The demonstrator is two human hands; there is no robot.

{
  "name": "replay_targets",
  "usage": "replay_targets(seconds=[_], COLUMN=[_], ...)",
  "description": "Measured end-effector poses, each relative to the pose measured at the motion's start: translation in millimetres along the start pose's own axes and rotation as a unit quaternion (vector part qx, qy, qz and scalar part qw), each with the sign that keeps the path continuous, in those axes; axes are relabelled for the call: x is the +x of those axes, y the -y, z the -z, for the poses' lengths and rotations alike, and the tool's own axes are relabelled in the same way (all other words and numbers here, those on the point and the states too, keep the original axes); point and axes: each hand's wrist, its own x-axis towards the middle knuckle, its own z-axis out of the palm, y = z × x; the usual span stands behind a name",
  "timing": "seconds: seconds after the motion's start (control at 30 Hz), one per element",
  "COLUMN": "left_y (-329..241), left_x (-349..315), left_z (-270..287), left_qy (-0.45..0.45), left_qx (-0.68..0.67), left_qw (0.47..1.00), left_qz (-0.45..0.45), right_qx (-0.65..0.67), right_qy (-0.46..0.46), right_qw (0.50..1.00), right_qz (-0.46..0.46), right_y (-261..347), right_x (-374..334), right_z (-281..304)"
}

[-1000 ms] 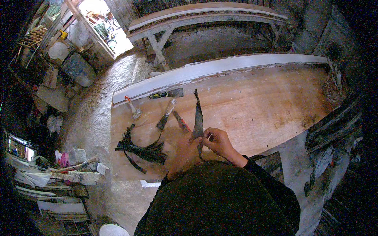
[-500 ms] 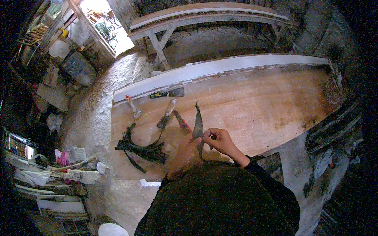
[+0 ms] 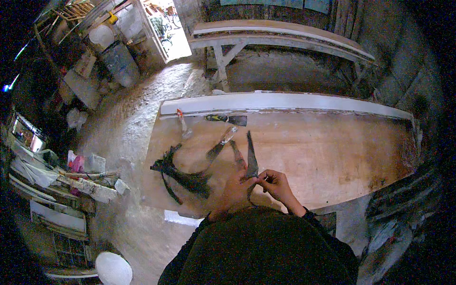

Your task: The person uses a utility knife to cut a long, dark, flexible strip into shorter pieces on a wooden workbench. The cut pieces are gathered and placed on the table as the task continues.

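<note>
A dark grey, pointed strip of thin material (image 3: 251, 156) stands up above the wooden table. My left hand (image 3: 233, 191) is closed on its lower part, thumb toward the right. My right hand (image 3: 279, 189) pinches at the same spot, its fingertips meeting the left thumb; what lies right between the fingertips is too small to make out. A narrow tail of the strip hangs below the hands. Beside my left hand lies a loose bundle of black strips (image 3: 187, 179). Just beyond that hand, a tool with a red part (image 3: 239, 156) is partly hidden.
The brown wooden tabletop (image 3: 327, 152) carries a white board (image 3: 285, 101) along its far edge. Near that board lie an orange-tipped brush (image 3: 183, 124), a dark-bladed scraper (image 3: 230, 119) and a pale-ended, dark tool (image 3: 222, 143). A bench (image 3: 285, 42) stands behind; a barrel (image 3: 119, 64) stands far left.
The whole view has shifted, so the table and tools sit further right and lower. Both hands keep hold of the dark strip, with little change in their grip.
</note>
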Motion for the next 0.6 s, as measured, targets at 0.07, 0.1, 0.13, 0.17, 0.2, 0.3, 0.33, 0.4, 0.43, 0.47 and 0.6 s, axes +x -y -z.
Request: replay_targets(seconds=[0.07, 0.1, 0.13, 0.17, 0.2, 0.3, 0.33, 0.4, 0.43, 0.47, 0.6], left_y=[19, 19, 19, 20, 22, 19, 7, 9, 24, 36, -2], left_x=[-2, -5, -7, -9, -11, -18, -22, -25, -21, -19, -29], left_z=[3, 4, 6, 8, 9, 14, 16, 22, 26, 29, 26], left_qy=[-0.014, -0.015, -0.016, -0.015, -0.020, -0.019, -0.012, -0.008, -0.011, -0.015, -0.032], left_qx=[-0.064, -0.037, -0.011, 0.017, 0.028, 0.065, 0.081, 0.096, 0.092, 0.089, 0.199], left_qw=[0.998, 0.999, 1.000, 1.000, 0.999, 0.997, 0.995, 0.994, 0.994, 0.995, 0.979], left_qz=[0.014, 0.016, 0.017, 0.018, 0.024, 0.044, 0.052, 0.056, 0.048, 0.041, 0.031], right_qx=[-0.016, -0.035, -0.053, -0.071, -0.094, -0.151, -0.161, -0.169, -0.172, -0.174, -0.207], right_qy=[0.005, 0.003, 0.000, -0.004, -0.011, -0.034, -0.044, -0.065, -0.077, -0.088, -0.102], right_qw=[1.000, 0.999, 0.997, 0.995, 0.993, 0.984, 0.981, 0.977, 0.977, 0.976, 0.969], right_qz=[0.009, 0.031, 0.052, 0.073, 0.073, 0.086, 0.100, 0.108, 0.104, 0.100, 0.091], right_y=[-2, -8, -15, -19, -18, -13, -13, -6, 3, 8, 4], right_x=[0, 0, 0, -2, -3, -7, -7, -10, -12, -13, -15], right_z=[-6, -9, -11, -14, -17, -27, -30, -38, -42, -45, -45])
